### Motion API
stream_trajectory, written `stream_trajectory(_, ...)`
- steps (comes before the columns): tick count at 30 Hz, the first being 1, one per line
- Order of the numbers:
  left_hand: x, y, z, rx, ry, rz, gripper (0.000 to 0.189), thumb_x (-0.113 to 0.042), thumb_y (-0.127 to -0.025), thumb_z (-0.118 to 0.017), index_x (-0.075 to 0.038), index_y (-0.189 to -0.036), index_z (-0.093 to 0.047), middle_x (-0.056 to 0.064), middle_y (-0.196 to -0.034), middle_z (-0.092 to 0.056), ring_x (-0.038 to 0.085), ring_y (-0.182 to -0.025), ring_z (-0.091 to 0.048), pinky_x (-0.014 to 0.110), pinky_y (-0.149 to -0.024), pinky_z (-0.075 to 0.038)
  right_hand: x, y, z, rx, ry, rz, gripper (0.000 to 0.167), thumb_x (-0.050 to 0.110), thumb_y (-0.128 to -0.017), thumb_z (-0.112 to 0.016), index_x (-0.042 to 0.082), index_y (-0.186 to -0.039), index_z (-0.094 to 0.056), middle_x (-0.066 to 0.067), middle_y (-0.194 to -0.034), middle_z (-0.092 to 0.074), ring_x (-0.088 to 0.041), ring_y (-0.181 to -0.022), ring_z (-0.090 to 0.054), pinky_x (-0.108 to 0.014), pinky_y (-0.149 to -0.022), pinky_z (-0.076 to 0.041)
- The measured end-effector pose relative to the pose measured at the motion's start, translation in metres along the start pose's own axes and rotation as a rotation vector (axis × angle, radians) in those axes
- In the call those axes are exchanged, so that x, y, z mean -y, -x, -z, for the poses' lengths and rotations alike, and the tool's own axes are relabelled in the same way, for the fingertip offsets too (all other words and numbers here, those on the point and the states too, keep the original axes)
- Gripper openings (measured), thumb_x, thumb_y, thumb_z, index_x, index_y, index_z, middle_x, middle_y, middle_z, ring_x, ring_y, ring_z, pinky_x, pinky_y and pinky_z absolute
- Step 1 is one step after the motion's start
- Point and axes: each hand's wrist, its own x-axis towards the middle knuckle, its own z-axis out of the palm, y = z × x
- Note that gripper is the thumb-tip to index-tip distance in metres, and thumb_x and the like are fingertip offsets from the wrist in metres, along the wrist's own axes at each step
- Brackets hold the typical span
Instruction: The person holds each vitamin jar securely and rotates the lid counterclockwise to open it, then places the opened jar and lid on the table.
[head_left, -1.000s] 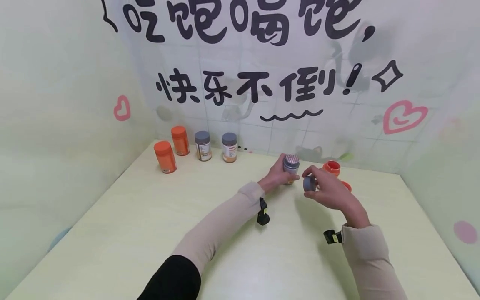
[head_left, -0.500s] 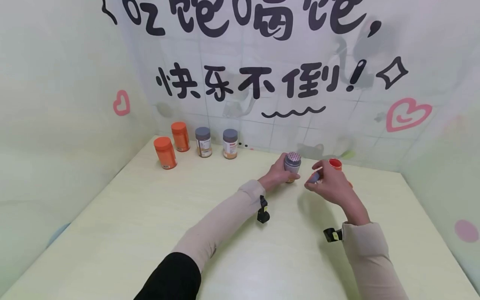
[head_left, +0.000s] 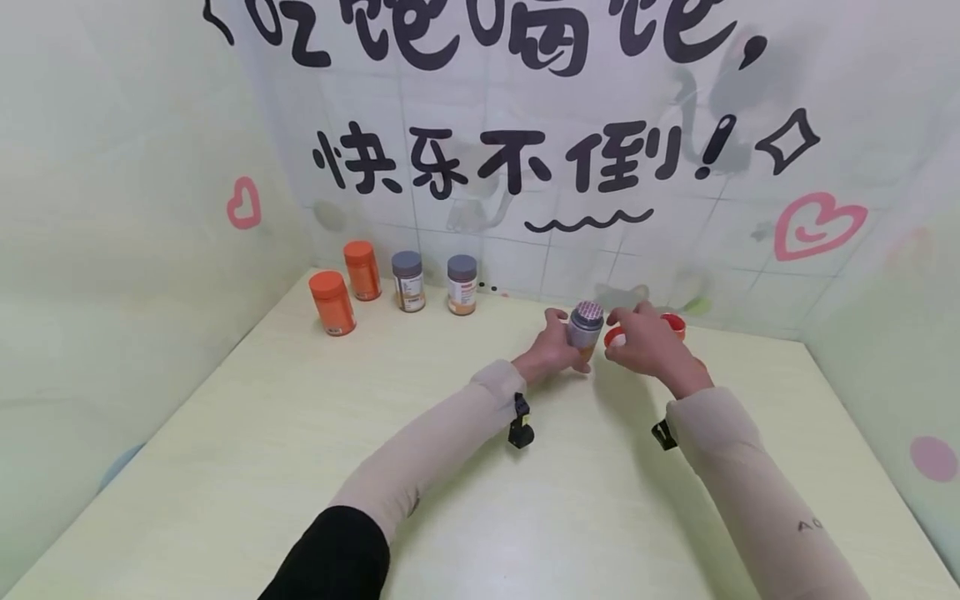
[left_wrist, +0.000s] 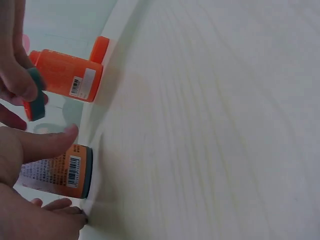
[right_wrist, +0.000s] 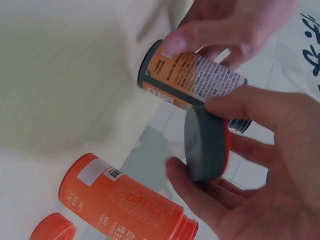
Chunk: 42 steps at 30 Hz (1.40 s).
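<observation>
An uncapped grey-and-orange bottle (head_left: pixel 585 329) with a patterned seal on its mouth stands upright near the back wall. My left hand (head_left: pixel 553 346) is spread around it, with thumb and fingers on opposite sides; the left wrist view shows the thumb extended and the fingers loose beside the base. Just to the right, my right hand (head_left: pixel 651 337) pinches a grey lid (right_wrist: pixel 207 144) with a red inside, thumb and fingers at its edge. Behind that hand is an open orange bottle (right_wrist: pixel 122 197), with an orange lid (right_wrist: pixel 54 228) lying on the table beside it.
At the back left stand two capped orange bottles, the front one (head_left: pixel 332 303) and the rear one (head_left: pixel 363 271). Next to them are two grey-capped bottles, one (head_left: pixel 408 282) left of the other (head_left: pixel 462 285). A printed wall (head_left: pixel 480 225) closes off the table's back.
My left hand has loosened and opened around the bottle, its thumb shifting down off the front. The right hand has turned the grey lid so its red underside shows, and moved up toward the bottle.
</observation>
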Motion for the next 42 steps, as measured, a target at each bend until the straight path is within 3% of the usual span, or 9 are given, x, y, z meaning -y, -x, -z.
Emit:
stream_trajectory(5, 0.007, 0.017, 0.028, -0.019, -0.041, 0.025, 0.090, 0.003, -0.080, -0.080, -0.012, -0.149, -0.025, 0.022, -0.159, -0.041, 0.040, -0.143, -0.048, 0.048, -0.118, -0.042, -0.001, -0.015, 0.001, 0.145, 0.110, 0.028, 0.046, 0.018, -0.085, -0.073, -0.001, -0.127, -0.065, -0.021, -0.115, -0.061, -0.038, -0.112, -0.049, -0.048, -0.087, -0.055)
stream_trajectory(9, 0.019, 0.033, 0.059, -0.036, 0.009, 0.055, 0.081, 0.000, -0.087, -0.075, -0.011, -0.149, -0.025, 0.023, -0.158, -0.041, 0.039, -0.146, -0.045, 0.050, -0.118, -0.043, -0.003, -0.022, -0.002, 0.206, 0.154, 0.050, 0.038, 0.017, -0.086, -0.071, 0.001, -0.120, -0.067, -0.018, -0.109, -0.063, -0.036, -0.107, -0.052, -0.045, -0.084, -0.055)
stream_trajectory(13, 0.029, 0.045, 0.090, -0.117, 0.049, 0.061, 0.073, -0.004, -0.089, -0.072, -0.010, -0.148, -0.030, 0.022, -0.151, -0.046, 0.038, -0.140, -0.050, 0.049, -0.112, -0.048, -0.007, -0.027, -0.007, 0.258, 0.155, 0.026, 0.033, 0.015, -0.089, -0.069, -0.001, -0.117, -0.066, -0.017, -0.104, -0.063, -0.033, -0.099, -0.054, -0.041, -0.081, -0.054)
stream_trajectory(25, 0.065, 0.086, 0.190, -0.496, 0.023, -0.024, 0.046, -0.005, -0.092, -0.065, 0.000, -0.133, -0.045, 0.021, -0.135, -0.055, 0.034, -0.120, -0.060, 0.042, -0.100, -0.055, -0.014, -0.041, -0.028, 0.253, 0.160, 0.025, 0.024, 0.009, -0.091, -0.061, -0.005, -0.110, -0.064, -0.020, -0.101, -0.061, -0.032, -0.091, -0.053, -0.040, -0.077, -0.046)
stream_trajectory(31, 0.079, 0.103, 0.232, -0.807, -0.013, -0.080, 0.032, -0.010, -0.094, -0.064, -0.003, -0.124, -0.054, 0.012, -0.114, -0.062, 0.026, -0.101, -0.059, 0.031, -0.085, -0.049, -0.012, -0.037, -0.025, 0.222, 0.125, 0.014, 0.056, 0.015, -0.094, -0.061, -0.013, -0.140, -0.047, -0.035, -0.134, -0.056, -0.045, -0.115, -0.055, -0.057, -0.100, -0.052)
stream_trajectory(34, 0.084, 0.108, 0.247, -0.960, -0.035, -0.064, 0.030, -0.014, -0.093, -0.066, -0.006, -0.120, -0.056, 0.008, -0.115, -0.057, 0.024, -0.106, -0.052, 0.032, -0.089, -0.041, -0.010, -0.028, -0.016, 0.229, 0.043, -0.035, 0.074, 0.021, -0.096, -0.067, -0.010, -0.153, -0.031, -0.036, -0.151, -0.043, -0.049, -0.130, -0.050, -0.062, -0.110, -0.046)
stream_trajectory(36, 0.087, 0.109, 0.257, -1.034, -0.030, -0.049, 0.035, -0.018, -0.093, -0.068, -0.008, -0.122, -0.052, 0.010, -0.122, -0.052, 0.025, -0.113, -0.047, 0.035, -0.093, -0.038, -0.009, -0.020, -0.008, 0.224, -0.006, -0.043, 0.083, 0.025, -0.096, -0.070, -0.009, -0.157, -0.024, -0.036, -0.155, -0.039, -0.049, -0.132, -0.049, -0.063, -0.112, -0.045)
stream_trajectory(39, 0.092, 0.107, 0.272, -1.032, -0.001, -0.015, 0.055, -0.025, -0.091, -0.073, -0.013, -0.136, -0.043, 0.011, -0.138, -0.043, 0.028, -0.126, -0.040, 0.039, -0.102, -0.038, -0.007, -0.005, 0.001, 0.187, -0.049, -0.016, 0.090, 0.028, -0.096, -0.072, -0.009, -0.158, -0.019, -0.036, -0.154, -0.041, -0.049, -0.133, -0.050, -0.063, -0.110, -0.046)
stream_trajectory(42, 0.099, 0.103, 0.285, -0.913, 0.038, 0.007, 0.081, -0.031, -0.089, -0.079, -0.018, -0.151, -0.029, 0.011, -0.154, -0.035, 0.029, -0.138, -0.036, 0.043, -0.111, -0.040, -0.003, 0.009, 0.006, 0.125, -0.088, 0.041, 0.089, 0.028, -0.096, -0.073, -0.008, -0.158, -0.020, -0.035, -0.150, -0.047, -0.050, -0.134, -0.051, -0.062, -0.107, -0.049)
